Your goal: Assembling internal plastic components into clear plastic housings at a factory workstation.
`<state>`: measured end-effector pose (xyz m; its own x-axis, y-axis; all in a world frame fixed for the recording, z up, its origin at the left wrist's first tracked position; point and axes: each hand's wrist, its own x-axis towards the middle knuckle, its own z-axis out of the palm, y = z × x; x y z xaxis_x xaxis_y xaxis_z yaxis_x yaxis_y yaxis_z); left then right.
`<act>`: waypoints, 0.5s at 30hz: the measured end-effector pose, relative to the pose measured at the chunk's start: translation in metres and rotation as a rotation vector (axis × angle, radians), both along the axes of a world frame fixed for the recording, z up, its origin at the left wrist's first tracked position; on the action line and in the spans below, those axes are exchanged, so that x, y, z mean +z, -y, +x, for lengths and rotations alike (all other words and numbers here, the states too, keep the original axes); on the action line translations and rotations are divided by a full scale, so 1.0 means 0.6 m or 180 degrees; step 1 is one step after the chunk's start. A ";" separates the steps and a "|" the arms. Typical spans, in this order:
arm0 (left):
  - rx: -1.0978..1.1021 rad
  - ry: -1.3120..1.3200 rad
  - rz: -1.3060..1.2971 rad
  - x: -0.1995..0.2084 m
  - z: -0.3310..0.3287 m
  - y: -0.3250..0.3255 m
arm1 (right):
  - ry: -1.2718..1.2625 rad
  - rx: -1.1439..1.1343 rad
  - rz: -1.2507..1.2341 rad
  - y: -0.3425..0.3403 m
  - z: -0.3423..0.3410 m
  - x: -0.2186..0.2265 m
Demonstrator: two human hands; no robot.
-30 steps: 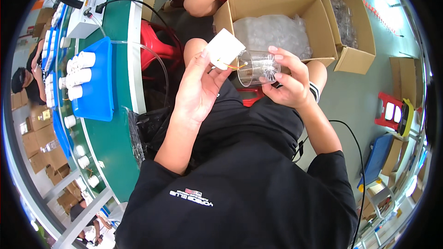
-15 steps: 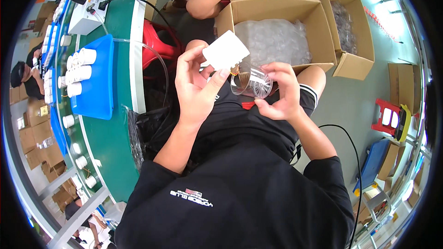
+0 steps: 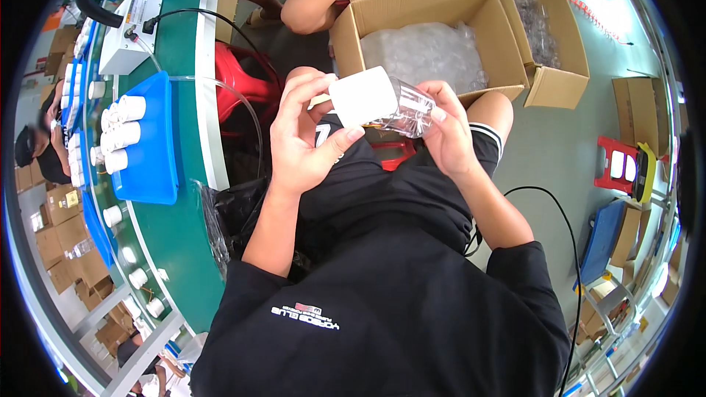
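Note:
Over my lap, my left hand (image 3: 300,132) grips a white cylindrical housing (image 3: 363,98) between thumb and fingers. Its smooth side faces up, and a bit of thin yellowish wire shows under its lower edge. My right hand (image 3: 450,131) is closed on a clear plastic cup (image 3: 413,109) with a ribbed pattern at its base. The cup's mouth meets the right end of the white housing, and the two lie roughly in line, slightly tilted. How deep the one sits in the other cannot be seen.
To the left, a blue tray (image 3: 151,176) of white cylinders rests on the green workbench (image 3: 187,250), near a white control box (image 3: 132,33). Ahead stand a cardboard box (image 3: 434,0) of clear plastic pieces and a second box (image 3: 562,88). A co-worker's knee (image 3: 312,11) and a red stool (image 3: 239,81) are close.
The white housing and the clear cup, apart at an angle before, now meet end to end. My right hand has turned and closed further round the cup. The whole view has shifted slightly.

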<state>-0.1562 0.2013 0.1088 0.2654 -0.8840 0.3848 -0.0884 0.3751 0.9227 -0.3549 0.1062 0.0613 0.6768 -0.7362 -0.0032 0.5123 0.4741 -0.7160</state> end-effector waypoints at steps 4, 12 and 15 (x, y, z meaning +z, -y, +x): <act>-0.0050 0.0077 0.0392 0.005 0.009 -0.001 | -0.0381 0.0153 -0.0202 0.026 -0.008 0.007; -0.0377 -0.0130 0.0895 0.008 0.020 -0.006 | -0.0869 0.0681 -0.1025 0.055 -0.012 0.026; -0.0439 -0.0216 0.0924 0.001 0.011 -0.004 | -0.1032 0.0692 -0.1100 0.052 -0.005 0.024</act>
<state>-0.1495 0.2036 0.1091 0.1520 -0.9836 0.0971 0.0102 0.0998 0.9950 -0.3581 0.0753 0.0755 0.8187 -0.5739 -0.0196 0.1543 0.2528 -0.9551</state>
